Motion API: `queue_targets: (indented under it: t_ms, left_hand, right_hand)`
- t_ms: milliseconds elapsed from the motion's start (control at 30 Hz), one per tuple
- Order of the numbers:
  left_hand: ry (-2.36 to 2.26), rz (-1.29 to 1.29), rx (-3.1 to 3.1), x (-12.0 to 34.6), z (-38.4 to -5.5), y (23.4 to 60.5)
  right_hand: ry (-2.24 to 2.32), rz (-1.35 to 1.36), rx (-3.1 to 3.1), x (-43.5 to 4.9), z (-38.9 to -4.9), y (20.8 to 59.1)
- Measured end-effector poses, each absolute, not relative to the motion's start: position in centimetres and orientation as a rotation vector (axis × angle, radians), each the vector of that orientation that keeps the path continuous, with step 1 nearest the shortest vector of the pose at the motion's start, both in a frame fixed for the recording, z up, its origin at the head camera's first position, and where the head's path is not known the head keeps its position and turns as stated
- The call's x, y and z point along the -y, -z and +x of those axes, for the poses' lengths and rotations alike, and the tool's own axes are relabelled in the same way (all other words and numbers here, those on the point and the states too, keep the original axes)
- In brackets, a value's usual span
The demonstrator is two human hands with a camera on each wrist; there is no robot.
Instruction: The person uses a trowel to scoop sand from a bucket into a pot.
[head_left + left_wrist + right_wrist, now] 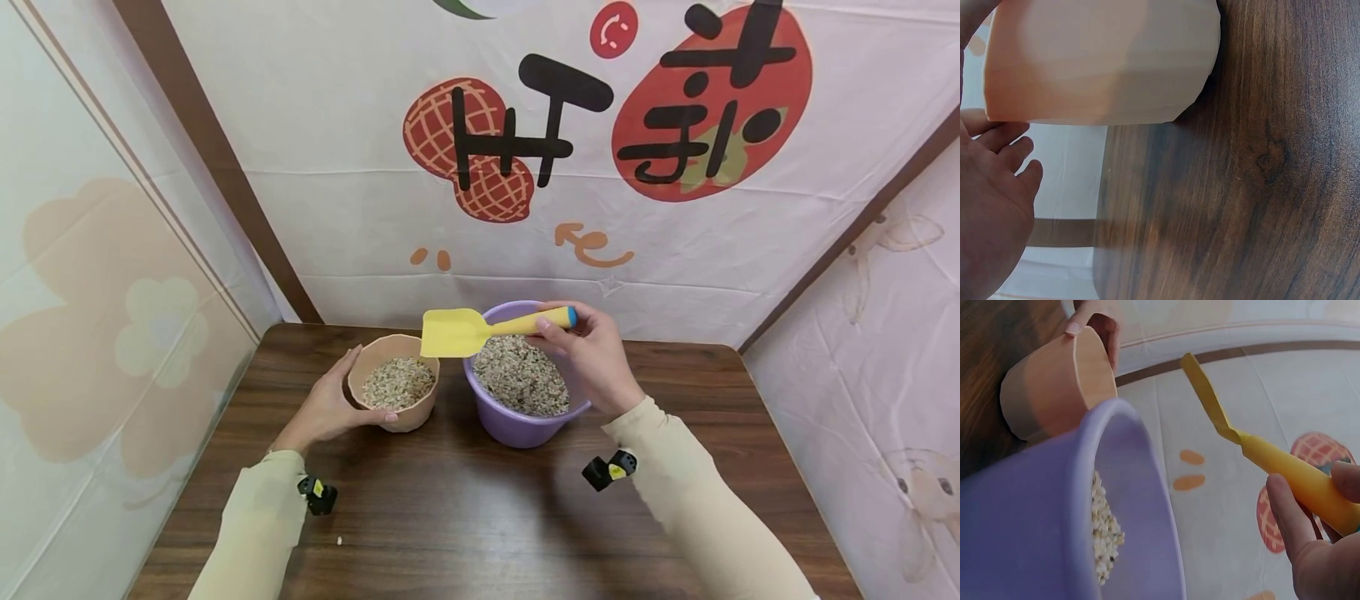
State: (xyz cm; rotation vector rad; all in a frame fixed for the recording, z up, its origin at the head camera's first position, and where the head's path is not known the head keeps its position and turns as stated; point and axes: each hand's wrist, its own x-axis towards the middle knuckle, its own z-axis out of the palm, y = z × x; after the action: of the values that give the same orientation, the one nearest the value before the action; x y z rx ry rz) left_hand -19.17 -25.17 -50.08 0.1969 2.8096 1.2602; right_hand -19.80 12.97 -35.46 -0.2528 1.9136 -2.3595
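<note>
My right hand [596, 354] grips the handle of a yellow toy shovel [454, 333] with a blue end cap. The shovel is held above the purple bucket [517, 429], its blade pointing left and reaching to the right rim of the peach bowl [411, 417]. Pale, speckled grains [521, 375] lie in the bucket. More grains [399, 383] partly fill the bowl. My left hand [335, 404] holds the bowl from its left side, thumb at the near wall and fingers behind the rim. In the right wrist view the shovel's blade [1205, 394] shows edge-on.
Both containers stand on a dark wooden table [465, 525] near its back edge. A printed white cloth [352, 225] hangs right behind them, with further cloth panels at both sides. One small pale grain [339, 541] lies on the table near the left sleeve.
</note>
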Motion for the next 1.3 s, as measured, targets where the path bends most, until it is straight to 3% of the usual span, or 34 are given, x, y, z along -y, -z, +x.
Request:
queue_targets:
  t_ms: [667, 1300]
  left_hand:
    - [-1.269, 0.205, -2.81, 25.2, -19.2, 50.0]
    - [-1.241, 0.207, -2.816, 25.2, -19.1, 49.8]
  right_hand:
    - [2.624, -0.102, -1.728, -24.0, -19.3, 36.2]
    - [2.953, 0.055, -1.239, -33.8, -16.7, 39.7]
